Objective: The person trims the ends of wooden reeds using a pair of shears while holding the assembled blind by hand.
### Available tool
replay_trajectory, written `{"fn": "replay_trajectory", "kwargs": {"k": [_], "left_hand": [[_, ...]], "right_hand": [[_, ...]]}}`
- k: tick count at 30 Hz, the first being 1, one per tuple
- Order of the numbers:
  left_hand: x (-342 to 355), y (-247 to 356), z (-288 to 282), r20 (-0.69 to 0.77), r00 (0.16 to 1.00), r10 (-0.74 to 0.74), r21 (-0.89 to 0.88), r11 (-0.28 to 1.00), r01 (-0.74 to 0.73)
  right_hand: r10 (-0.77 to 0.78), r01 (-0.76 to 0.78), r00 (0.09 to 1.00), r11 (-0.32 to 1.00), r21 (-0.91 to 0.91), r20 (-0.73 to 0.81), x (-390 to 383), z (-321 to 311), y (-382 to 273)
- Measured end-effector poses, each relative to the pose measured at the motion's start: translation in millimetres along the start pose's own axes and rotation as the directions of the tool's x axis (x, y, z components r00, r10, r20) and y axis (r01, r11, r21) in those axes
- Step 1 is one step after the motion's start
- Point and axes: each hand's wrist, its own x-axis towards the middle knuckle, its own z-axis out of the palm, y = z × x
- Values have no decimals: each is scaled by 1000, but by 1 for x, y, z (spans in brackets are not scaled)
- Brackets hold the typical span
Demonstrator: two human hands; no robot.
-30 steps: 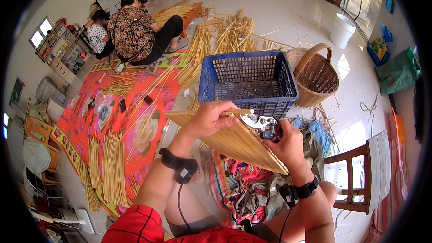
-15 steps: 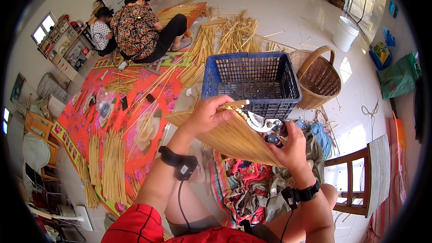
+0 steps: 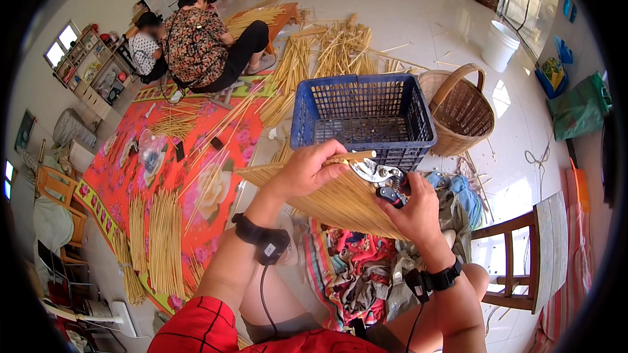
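My left hand (image 3: 314, 168) is closed on the far edge of a flat woven panel of straw-coloured stalks (image 3: 340, 202). One stalk end (image 3: 360, 155) sticks out past its fingers to the right. Pruning shears (image 3: 386, 182) with silver blades and dark, red-trimmed handles are gripped in my right hand (image 3: 417, 206). The blades lie at the panel's edge, just under the projecting stalk end; whether they touch it I cannot tell. The panel slants over my lap, above the cloths.
Beyond the panel stand a blue plastic crate (image 3: 363, 114) and a wicker basket (image 3: 458, 114). A wooden stool (image 3: 523, 258) is at right. Stalk bundles (image 3: 165, 242) lie on a red floral mat (image 3: 216, 196). Two people (image 3: 203, 39) sit far left. Crumpled cloths (image 3: 356, 268) lie below.
The shears have shifted slightly left and turned, their blades now nearer the stalk end. The stalk end sticks out farther to the right. My left hand keeps its hold on the panel.
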Motion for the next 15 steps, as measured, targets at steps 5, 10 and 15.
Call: {"fn": "replay_trajectory", "kwargs": {"k": [5,10,15], "left_hand": [[0,-4,8,-56,996,65,53,997,-62],[-1,-4,9,-77,995,67,41,997,-64],[-1,-3,8,-81,996,43,53,998,-39]], "right_hand": [[-2,2,1000,1000,21,-1,1,2,4],[-7,7,1000,1000,-18,1,1,4,6],[-55,53,998,996,-73,-18,1,-1,6]]}}
